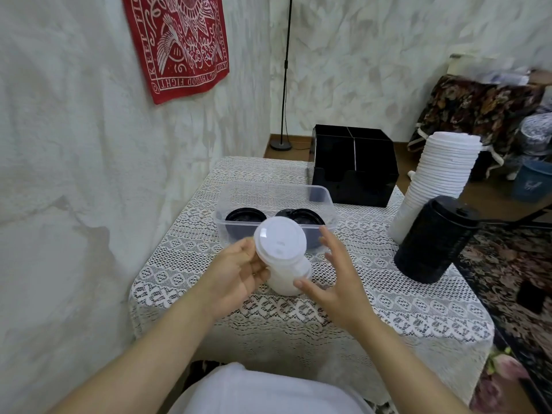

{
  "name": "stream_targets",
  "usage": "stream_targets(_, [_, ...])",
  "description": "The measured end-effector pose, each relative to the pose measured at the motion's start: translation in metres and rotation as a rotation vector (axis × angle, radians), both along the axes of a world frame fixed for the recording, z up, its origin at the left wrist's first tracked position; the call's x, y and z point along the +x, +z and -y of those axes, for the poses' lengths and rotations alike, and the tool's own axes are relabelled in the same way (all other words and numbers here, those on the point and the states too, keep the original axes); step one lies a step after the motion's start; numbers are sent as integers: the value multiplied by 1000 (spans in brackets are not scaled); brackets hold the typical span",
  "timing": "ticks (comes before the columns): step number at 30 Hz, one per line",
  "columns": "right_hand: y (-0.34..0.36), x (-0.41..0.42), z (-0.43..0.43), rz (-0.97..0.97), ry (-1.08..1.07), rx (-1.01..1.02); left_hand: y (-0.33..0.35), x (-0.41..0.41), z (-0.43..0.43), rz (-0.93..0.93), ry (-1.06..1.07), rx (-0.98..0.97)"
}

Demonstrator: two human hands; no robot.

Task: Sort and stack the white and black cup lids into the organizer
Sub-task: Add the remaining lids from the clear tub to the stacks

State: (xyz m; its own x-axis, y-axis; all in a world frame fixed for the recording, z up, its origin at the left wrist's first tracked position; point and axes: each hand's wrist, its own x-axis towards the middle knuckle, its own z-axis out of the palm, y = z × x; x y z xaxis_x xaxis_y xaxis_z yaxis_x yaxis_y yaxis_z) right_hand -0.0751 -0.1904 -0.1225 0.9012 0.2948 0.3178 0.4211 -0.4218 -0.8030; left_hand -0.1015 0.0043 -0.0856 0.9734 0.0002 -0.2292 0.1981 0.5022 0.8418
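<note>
A short stack of white lids [282, 252] is held above the lace-covered table [388, 306], just in front of a clear plastic tub [277, 192]. My left hand [236, 273] grips the stack from the left. My right hand [334, 273] has its fingers spread, the thumb touching the stack's lower end. Black lids [245, 216] lie in the tub. The black four-compartment organizer [355, 165] stands at the table's far edge. A tall white lid stack [439, 180] and a black lid stack [433, 240] lean at the right edge.
A white wall runs close along the left with a red cloth [179, 40] hung on it. A black lamp pole [285, 73] stands behind the table. Patterned carpet, a blue bucket [530, 180] and clutter lie to the right.
</note>
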Motion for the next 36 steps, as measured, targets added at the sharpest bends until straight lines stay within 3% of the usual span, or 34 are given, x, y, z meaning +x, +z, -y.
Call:
stream_targets(7, [5, 1, -15, 114, 38, 61, -3, -6, 12, 8, -65, -74])
stream_targets(9, [5, 3, -12, 117, 21, 65, -4, -6, 10, 29, -55, 15])
stream_targets(11, [5, 7, -5, 94, -22, 85, -9, -4, 6, 73, 1, 301])
stream_targets(13, [4, 11, 6, 33, -72, 126, -16, -1, 1, 139, 41, 717])
stream_targets(15, [3, 15, 14, -30, -84, 119, -25, 0, -1, 179, -59, 1025])
stream_targets(16, [3, 16, 16, -53, -68, 99, -28, 0, -1, 179, -117, 1088])
stream_targets(19, [3, 16, 13, -100, 7, 16, -30, 0, 4, 186, -195, 1152])
stream_targets(24, [0, 16, 3, -87, 45, -127, -29, 0, 10, 217, -153, 1272])
stream_targets(36, [-3, 18, 1, -155, 70, -125, -32, 2, 5, 269, -159, 1219])
